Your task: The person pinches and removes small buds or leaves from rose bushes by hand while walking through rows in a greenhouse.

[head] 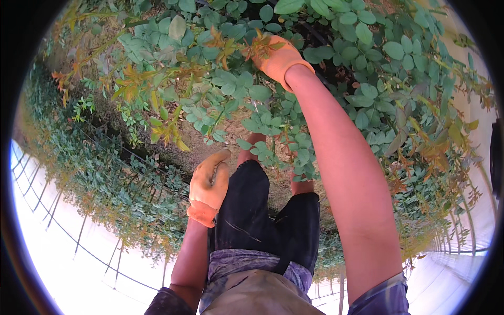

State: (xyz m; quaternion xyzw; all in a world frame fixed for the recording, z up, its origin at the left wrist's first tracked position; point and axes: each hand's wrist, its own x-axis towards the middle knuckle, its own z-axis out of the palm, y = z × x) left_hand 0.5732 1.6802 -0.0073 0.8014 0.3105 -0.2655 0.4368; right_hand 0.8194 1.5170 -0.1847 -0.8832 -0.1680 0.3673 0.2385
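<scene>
My right hand (pixel 277 59), in an orange work glove, reaches into the leafy rose-like bushes at the top middle. Its fingers are largely covered by leaves and a reddish young shoot (pixel 260 45), so whether it grips a stem cannot be told. My left hand (pixel 210 181), gloved in the same orange, hangs beside my left thigh with its fingers curled and close together. No object shows in it. Green foliage (pixel 260 92) fills the space between my hands, and yellow-red shoot tips (pixel 171 130) stand above and left of my left hand.
Bare soil (pixel 228 130) shows between the plants around my legs. Another row of bushes (pixel 98 185) runs along the left, with a thin line strung by it. Pale greenhouse sheeting (pixel 456 271) on a frame stands at the lower right. More branches (pixel 433 145) spread beside my right arm.
</scene>
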